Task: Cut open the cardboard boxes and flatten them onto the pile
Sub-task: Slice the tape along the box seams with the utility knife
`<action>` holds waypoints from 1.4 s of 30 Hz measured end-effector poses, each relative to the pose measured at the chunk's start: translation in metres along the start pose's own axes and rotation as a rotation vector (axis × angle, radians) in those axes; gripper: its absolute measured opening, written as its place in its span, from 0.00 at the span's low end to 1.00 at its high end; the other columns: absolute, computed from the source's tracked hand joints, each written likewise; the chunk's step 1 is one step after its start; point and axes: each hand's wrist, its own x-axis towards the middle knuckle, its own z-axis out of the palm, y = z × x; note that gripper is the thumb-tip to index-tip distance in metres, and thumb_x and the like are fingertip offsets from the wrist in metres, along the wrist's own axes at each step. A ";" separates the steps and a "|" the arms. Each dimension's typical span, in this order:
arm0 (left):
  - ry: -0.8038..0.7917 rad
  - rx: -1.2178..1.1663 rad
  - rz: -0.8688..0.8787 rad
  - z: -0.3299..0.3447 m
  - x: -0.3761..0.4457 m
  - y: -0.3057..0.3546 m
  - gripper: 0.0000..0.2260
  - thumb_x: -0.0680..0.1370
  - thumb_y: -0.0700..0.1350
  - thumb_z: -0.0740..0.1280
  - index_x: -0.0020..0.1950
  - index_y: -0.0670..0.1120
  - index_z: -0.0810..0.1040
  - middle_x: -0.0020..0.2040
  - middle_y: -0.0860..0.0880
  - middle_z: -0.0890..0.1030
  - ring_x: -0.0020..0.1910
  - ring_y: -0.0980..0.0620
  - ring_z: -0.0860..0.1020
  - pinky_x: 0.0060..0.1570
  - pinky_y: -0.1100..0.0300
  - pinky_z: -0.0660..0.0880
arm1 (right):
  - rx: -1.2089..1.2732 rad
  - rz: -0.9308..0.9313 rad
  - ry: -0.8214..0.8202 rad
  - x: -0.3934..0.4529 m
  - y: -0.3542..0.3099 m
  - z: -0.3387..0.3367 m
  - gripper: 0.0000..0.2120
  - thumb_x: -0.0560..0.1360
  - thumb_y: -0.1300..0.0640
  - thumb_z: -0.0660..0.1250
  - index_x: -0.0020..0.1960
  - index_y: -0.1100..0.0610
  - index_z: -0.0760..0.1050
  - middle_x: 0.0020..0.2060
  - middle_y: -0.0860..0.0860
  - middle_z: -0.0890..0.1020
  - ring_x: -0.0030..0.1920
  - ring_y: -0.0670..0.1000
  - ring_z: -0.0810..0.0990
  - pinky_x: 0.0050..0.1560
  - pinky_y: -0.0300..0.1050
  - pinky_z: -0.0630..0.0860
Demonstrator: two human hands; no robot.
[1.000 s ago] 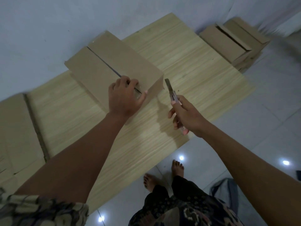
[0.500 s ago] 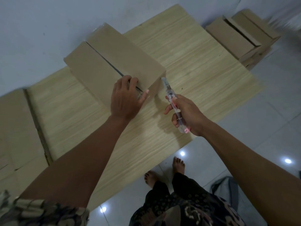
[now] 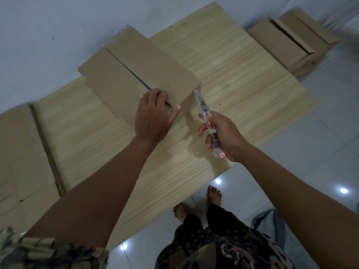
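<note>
Over the last second the knife (image 3: 206, 117) has swung down from an upright hold until its tip sits just beside the near right corner of the box (image 3: 136, 74), so the cut along the taped end looks about to begin. The right hand (image 3: 223, 136) is clenched around the clear plastic handle, which has a pink end cap. The left hand (image 3: 153, 115) has stayed pressed on the near end of the box top, fingers spread fairly flat across the dark centre seam. The box is plain matte brown cardboard, long and rectangular, sitting on a pale wood-grain board (image 3: 242, 78). Left of the box lies flattened cardboard (image 3: 17, 148); far right of it, more boxes (image 3: 287, 41) wait on glossy tiles.
</note>
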 end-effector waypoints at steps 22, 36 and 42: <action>0.005 0.000 0.004 0.000 0.002 0.001 0.23 0.79 0.57 0.67 0.62 0.39 0.78 0.59 0.41 0.77 0.59 0.42 0.74 0.58 0.39 0.77 | 0.026 0.005 0.024 0.002 0.001 0.004 0.16 0.86 0.55 0.52 0.66 0.59 0.74 0.38 0.55 0.82 0.23 0.51 0.74 0.25 0.40 0.73; -0.023 -0.208 -0.280 -0.013 0.004 0.004 0.30 0.73 0.54 0.68 0.69 0.38 0.72 0.63 0.39 0.74 0.63 0.41 0.73 0.61 0.51 0.74 | 0.045 0.059 -0.050 0.003 -0.003 0.006 0.17 0.86 0.54 0.52 0.65 0.61 0.74 0.31 0.55 0.78 0.21 0.51 0.74 0.24 0.41 0.72; 0.032 -0.264 -0.447 -0.012 0.010 0.006 0.32 0.70 0.48 0.69 0.71 0.36 0.71 0.63 0.38 0.74 0.63 0.39 0.74 0.64 0.45 0.73 | -0.040 0.082 -0.118 0.003 0.000 0.009 0.16 0.85 0.54 0.53 0.64 0.60 0.74 0.33 0.56 0.79 0.23 0.52 0.74 0.25 0.42 0.73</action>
